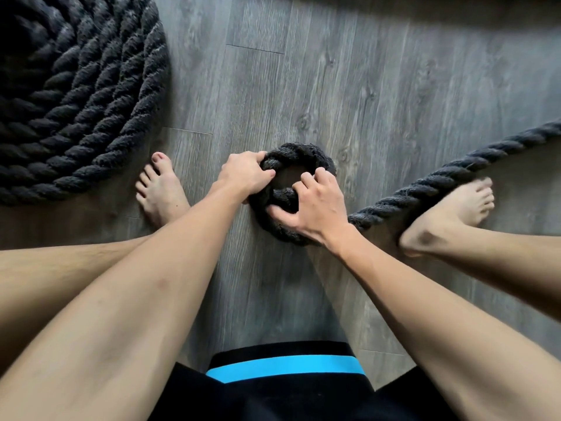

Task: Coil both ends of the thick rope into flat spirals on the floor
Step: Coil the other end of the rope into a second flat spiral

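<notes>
A: Nearest the camera?
B: Black shorts [273,390] with a blue band.
A: Hands?
B: Left hand [243,174] curled over the small coil [300,153], gripping its left side. Right hand [315,205] grips the near side, fingers hooked into the hole, thumb outside.
A: Rope position?
B: Coil on the grey plank floor [364,86], between bare feet. Rope tail [455,171] runs right, against the right foot [449,214]. Far left, large flat spiral [76,101], near the left foot [158,189].
</notes>
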